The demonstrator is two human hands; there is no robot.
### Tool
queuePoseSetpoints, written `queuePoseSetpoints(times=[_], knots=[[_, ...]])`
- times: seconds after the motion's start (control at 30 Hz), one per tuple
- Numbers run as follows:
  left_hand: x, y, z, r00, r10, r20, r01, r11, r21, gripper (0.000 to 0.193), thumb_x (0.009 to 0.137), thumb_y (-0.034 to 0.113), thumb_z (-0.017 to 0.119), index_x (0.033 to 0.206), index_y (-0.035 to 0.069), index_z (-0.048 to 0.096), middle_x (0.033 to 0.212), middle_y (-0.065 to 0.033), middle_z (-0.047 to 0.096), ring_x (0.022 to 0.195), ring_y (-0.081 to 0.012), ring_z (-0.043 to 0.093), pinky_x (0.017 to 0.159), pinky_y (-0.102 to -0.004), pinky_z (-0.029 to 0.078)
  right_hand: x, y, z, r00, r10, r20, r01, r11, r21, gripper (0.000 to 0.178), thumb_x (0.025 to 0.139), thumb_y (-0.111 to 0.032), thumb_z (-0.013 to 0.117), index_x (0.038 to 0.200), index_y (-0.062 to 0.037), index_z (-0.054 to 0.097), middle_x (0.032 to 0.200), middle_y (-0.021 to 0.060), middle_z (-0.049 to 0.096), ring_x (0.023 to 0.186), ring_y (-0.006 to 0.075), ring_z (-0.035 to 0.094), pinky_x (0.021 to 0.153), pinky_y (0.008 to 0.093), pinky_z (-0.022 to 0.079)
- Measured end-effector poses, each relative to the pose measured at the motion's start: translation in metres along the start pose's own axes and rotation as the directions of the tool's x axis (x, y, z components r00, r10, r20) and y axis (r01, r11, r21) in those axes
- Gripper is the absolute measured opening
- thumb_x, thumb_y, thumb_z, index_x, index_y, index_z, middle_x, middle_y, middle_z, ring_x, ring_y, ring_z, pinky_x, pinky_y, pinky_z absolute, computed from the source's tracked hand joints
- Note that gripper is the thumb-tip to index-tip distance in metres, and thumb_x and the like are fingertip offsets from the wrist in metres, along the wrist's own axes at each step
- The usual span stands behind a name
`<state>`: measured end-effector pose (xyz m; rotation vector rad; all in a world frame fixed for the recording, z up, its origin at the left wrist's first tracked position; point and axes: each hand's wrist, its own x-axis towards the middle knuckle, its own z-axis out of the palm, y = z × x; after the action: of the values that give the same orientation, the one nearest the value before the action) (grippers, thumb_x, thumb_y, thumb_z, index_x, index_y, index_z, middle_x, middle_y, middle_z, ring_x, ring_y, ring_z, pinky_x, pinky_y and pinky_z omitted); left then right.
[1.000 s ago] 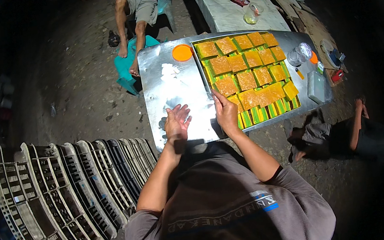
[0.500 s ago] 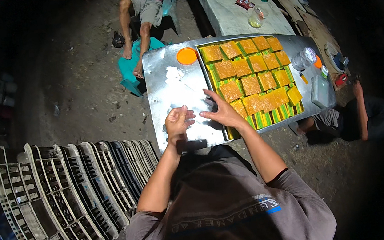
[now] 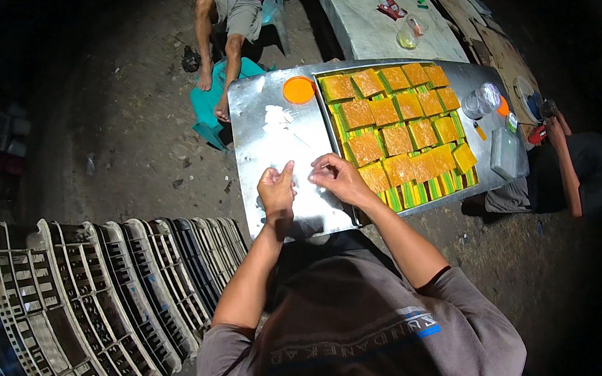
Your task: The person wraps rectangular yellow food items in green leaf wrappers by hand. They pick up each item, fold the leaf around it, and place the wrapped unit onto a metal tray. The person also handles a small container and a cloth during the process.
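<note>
Head view.
Left hand (image 3: pixel 276 191): centre of frame, over the metal bench (image 3: pixel 256 152); fingers curled, thumb raised; whether they pinch anything cannot be told.
Right hand (image 3: pixel 341 180): just beside it, toward the right; fingers bent inward, tips near the thumb; contact or grip cannot be told.
Cake slices (image 3: pixel 384 111): right of centre, orange-topped with green and yellow layers, set in rows in a shallow tray (image 3: pixel 327 114).
Orange disc (image 3: pixel 299 90): upper centre, left of the tray.
White scraps (image 3: pixel 277 118): below the disc.
Clear jar (image 3: pixel 480 99) and translucent box (image 3: pixel 507 154): right of the tray.
Slatted crates (image 3: pixel 110 306): lower left, in a row.
</note>
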<state>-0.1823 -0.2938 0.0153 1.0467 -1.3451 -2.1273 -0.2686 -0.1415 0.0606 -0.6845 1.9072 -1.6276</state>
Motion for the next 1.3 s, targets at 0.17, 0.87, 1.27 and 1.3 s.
queuePoseSetpoints(times=[0.17,0.87,1.27,1.3], knots=[[0.025,-0.02,-0.006,0.998,0.027,-0.051,-0.027,1.0,-0.009,0.038,0.094,0.024,0.072,0.074,0.011,0.043,0.061,0.0003,0.051,0.049,-0.0065,0.045,0.041,-0.0234,0.037,0.007,0.023,-0.012,0.91,-0.241,-0.338,0.213,0.97,-0.117,0.014,0.102,-0.016,0.059,0.102,-0.0019,0.055,0.107,0.0124,0.066,0.093,0.0179,0.066,0.078,0.0273,0.054],[-0.064,0.018,-0.014,0.853,-0.176,0.491,0.081,0.975,0.209,0.028,0.102,0.024,0.055,0.104,-0.003,0.064,0.084,-0.0107,0.071,0.07,-0.0144,0.067,0.07,-0.0277,0.056,-0.027,-0.031,-0.005,0.967,0.25,0.045,-0.253,0.936,0.245,0.027,0.091,-0.015,0.074,0.111,0.0015,0.067,0.082,0.0048,0.068,0.068,0.0088,0.062,0.059,0.0252,0.051],[-0.085,0.008,-0.071,0.939,-0.036,0.341,-0.052,0.968,0.245,0.027,0.103,0.021,0.057,0.111,-0.005,0.061,0.104,-0.0145,0.07,0.1,-0.0205,0.068,0.09,-0.0321,0.054,-0.05,-0.016,0.011,0.938,0.298,0.176,-0.286,0.954,-0.091,0.021,0.097,-0.014,0.066,0.112,0.0005,0.065,0.093,0.0046,0.067,0.082,0.0099,0.062,0.072,0.0259,0.051],[-0.079,-0.003,-0.083,0.938,-0.003,0.347,-0.132,0.922,0.364,0.027,0.103,0.021,0.056,0.109,-0.005,0.062,0.104,-0.0149,0.07,0.099,-0.0203,0.068,0.09,-0.0322,0.053,-0.052,-0.004,0.014,0.939,0.283,0.196,-0.298,0.953,0.052,0.02,0.097,-0.013,0.066,0.112,0.001,0.064,0.091,0.0035,0.066,0.082,0.0091,0.063,0.074,0.0246,0.051]])
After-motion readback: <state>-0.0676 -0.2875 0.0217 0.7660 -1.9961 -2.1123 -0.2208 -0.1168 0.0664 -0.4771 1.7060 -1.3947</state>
